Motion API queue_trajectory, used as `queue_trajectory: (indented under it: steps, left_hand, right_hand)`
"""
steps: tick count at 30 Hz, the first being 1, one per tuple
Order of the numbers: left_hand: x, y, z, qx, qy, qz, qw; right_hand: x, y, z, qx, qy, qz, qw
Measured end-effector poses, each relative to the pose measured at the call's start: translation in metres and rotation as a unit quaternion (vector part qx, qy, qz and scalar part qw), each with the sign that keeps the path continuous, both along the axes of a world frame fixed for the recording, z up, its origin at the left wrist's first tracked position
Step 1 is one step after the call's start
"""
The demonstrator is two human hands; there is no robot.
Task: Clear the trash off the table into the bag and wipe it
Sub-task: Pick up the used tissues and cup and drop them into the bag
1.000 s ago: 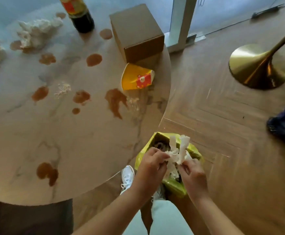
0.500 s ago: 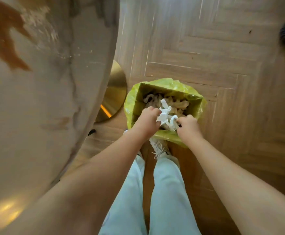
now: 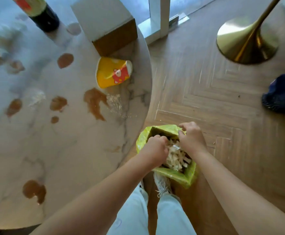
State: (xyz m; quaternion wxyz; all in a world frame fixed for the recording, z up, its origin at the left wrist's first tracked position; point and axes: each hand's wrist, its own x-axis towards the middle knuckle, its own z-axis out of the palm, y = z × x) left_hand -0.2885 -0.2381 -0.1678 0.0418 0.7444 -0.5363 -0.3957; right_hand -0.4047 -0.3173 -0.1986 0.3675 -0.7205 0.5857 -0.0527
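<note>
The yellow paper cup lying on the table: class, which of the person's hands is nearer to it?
Left. The left hand is over the green bag's table side, below the yellow cup. The right hand is over the bag's far side, further from the cup.

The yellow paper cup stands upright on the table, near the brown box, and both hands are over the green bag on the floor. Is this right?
Not quite. In the head view the yellow paper cup lies on its side on the table, not upright. The rest holds: it is near the brown box, and the left hand and right hand are over the green bag on the floor.
</note>
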Motion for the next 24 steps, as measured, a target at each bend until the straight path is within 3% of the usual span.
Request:
queue_trajectory:
  steps: [6,13,18,24]
  left_hand:
    - [0.011,0.003,0.078,-0.142,0.033,0.058,0.988]
    - [0.068,0.011,0.122,-0.322,-0.026,0.187,0.928]
    - [0.111,0.012,0.129,-0.347,-0.12,0.219,0.904]
    - [0.147,0.022,0.126,-0.329,-0.14,0.231,0.905]
  right_hand:
    - [0.043,-0.034,0.084,-0.172,-0.09,0.028,0.981]
    - [0.126,-0.043,0.137,-0.295,-0.164,0.154,0.929]
    - [0.173,-0.052,0.141,-0.226,-0.054,0.282,0.931]
    - [0.193,-0.061,0.134,-0.285,0.082,0.386,0.874]
